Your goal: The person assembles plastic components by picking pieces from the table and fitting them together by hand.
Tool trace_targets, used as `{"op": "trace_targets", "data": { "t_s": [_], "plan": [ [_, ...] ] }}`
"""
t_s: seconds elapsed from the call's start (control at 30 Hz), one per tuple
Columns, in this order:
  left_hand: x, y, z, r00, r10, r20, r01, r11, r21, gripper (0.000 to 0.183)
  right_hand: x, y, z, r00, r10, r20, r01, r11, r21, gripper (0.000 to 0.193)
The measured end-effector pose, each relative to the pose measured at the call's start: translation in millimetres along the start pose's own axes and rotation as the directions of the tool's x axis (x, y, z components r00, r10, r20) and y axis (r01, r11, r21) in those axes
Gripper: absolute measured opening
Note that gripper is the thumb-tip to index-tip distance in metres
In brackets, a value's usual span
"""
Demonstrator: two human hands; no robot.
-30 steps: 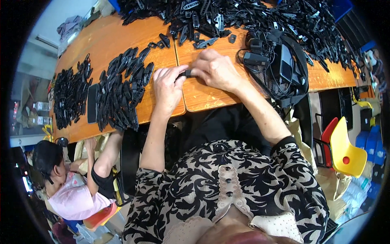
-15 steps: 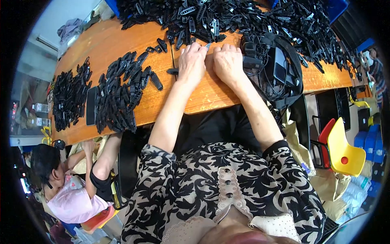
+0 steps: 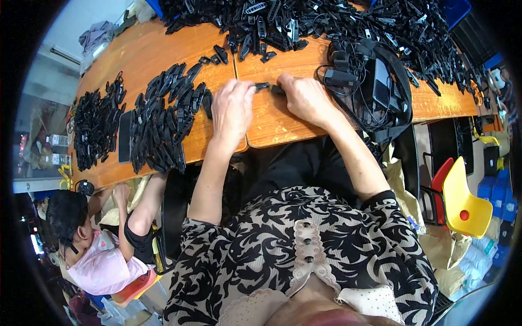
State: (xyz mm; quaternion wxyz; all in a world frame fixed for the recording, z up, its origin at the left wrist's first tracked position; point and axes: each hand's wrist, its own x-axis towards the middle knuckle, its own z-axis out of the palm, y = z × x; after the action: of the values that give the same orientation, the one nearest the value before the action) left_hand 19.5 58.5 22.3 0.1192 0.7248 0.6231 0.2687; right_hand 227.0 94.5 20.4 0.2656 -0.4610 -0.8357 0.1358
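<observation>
My left hand (image 3: 232, 113) is over the wooden table, its fingers pinched on a small black plastic part (image 3: 262, 86) that sticks out toward the right. Facing it across a narrow gap, my right hand (image 3: 308, 100) is closed on another black plastic piece (image 3: 277, 89), mostly covered by the fingers. Left of my left hand lies a loose heap of long black plastic parts (image 3: 163, 117). Beyond both hands spreads a large pile of similar black parts (image 3: 304, 22), with a few strays at its near edge.
A black mesh bag (image 3: 399, 89) with cables and a dark device stands right of my right hand. Farther left are a phone-like dark slab (image 3: 125, 136) and another black heap (image 3: 98, 127). A seated person (image 3: 103, 244) is at lower left; a yellow chair (image 3: 465, 198) stands right.
Both hands have drawn back from the large pile toward me. The left has shifted leftward, and black parts now show at both hands' fingertips.
</observation>
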Motion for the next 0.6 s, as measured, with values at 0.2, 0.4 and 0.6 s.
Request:
{"op": "trace_targets", "data": {
  "t_s": [0.2,0.4,0.6],
  "plan": [
    [6,-10,1,0.958,0.267,-0.101,-0.261,0.962,0.076,0.042,-8,3,-5,0.997,0.075,-0.015,-0.076,0.980,-0.184,0.014],
    [6,-13,-8,0.973,0.223,-0.055,-0.218,0.972,0.089,0.032,-14,5,2,0.965,-0.189,-0.184,0.157,0.972,-0.177,0.022],
    [23,-40,3,0.934,0.352,-0.062,-0.352,0.936,-0.001,0.031,-5,3,1,0.983,-0.087,-0.164,0.079,0.995,-0.057,0.018]
  ]
}}
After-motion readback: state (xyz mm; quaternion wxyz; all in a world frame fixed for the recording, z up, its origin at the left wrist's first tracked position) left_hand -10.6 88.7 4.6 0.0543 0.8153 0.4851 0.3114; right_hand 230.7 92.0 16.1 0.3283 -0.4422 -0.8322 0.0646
